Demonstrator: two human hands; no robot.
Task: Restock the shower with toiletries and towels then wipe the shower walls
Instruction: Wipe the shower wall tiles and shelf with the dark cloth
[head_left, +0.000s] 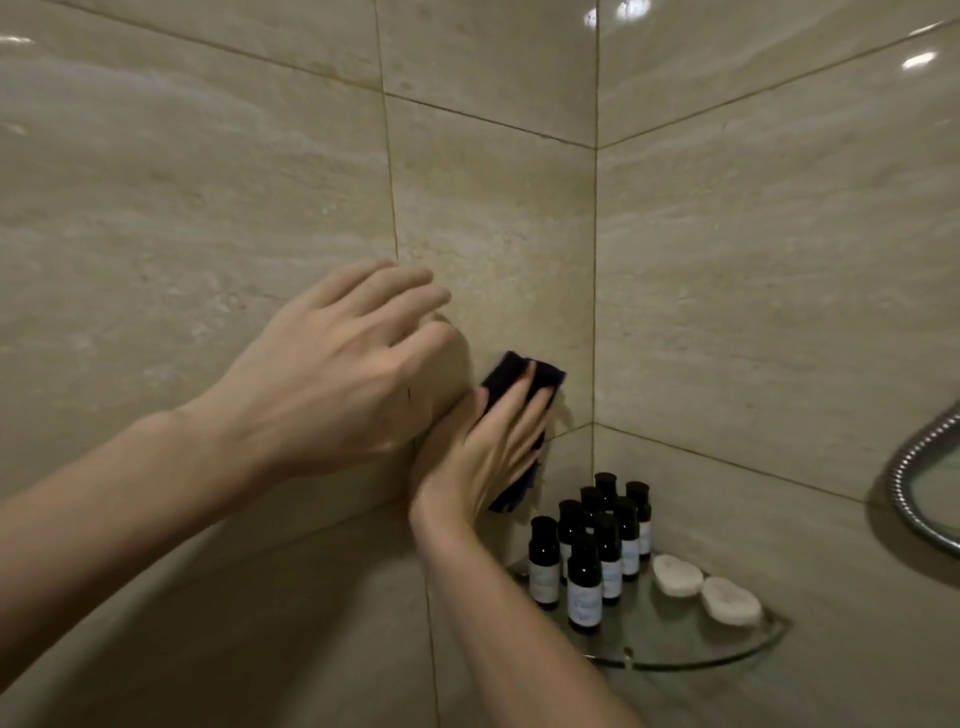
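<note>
Clear glass corner shelf (727, 657) at lower right of the frame, set into the tiled corner, cluster of small dark bottles (584, 582) with pale labels upright on its left part, two white oval soaps (677, 574) side by side on its right

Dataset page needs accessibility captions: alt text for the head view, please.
A right hand presses a dark cloth against the beige tiled shower wall near the corner; the left hand is open beside it. Below, a glass corner shelf holds small dark bottles and two white soaps.
</note>
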